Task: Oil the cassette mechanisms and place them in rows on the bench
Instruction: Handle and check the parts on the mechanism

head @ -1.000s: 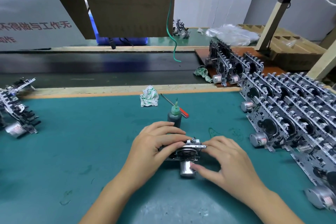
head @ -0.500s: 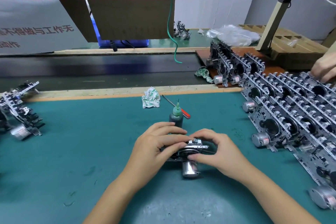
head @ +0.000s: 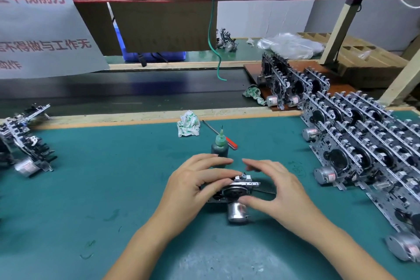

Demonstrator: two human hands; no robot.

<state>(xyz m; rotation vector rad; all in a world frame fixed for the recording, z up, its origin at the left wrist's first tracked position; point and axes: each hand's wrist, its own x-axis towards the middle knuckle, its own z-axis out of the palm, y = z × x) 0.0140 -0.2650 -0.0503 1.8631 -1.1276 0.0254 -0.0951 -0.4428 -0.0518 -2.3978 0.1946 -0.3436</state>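
A cassette mechanism (head: pixel 236 191) with a silver motor at its near end lies on the green bench mat (head: pixel 113 177). My left hand (head: pixel 193 186) grips its left side, fingers curled over the top. My right hand (head: pixel 277 191) arches over its right side; the thumb touches the mechanism by the motor and the fingers hover above it. A dark oil bottle (head: pixel 220 151) with a green nozzle stands upright just behind the hands. Rows of mechanisms (head: pixel 363 152) lean together on the right of the bench.
A red-handled screwdriver (head: pixel 223 137) lies behind the bottle, beside a crumpled rag (head: pixel 188 123). Several loose mechanisms (head: pixel 25 150) are piled at the left edge. More mechanisms stand on a brown board (head: pixel 256 70) beyond the bench, next to a dark conveyor belt (head: pixel 113 91).
My right hand has lifted its fingers off the mechanism and spread into an arch, thumb still touching. Another person's hand seen at far right half a second ago is gone.
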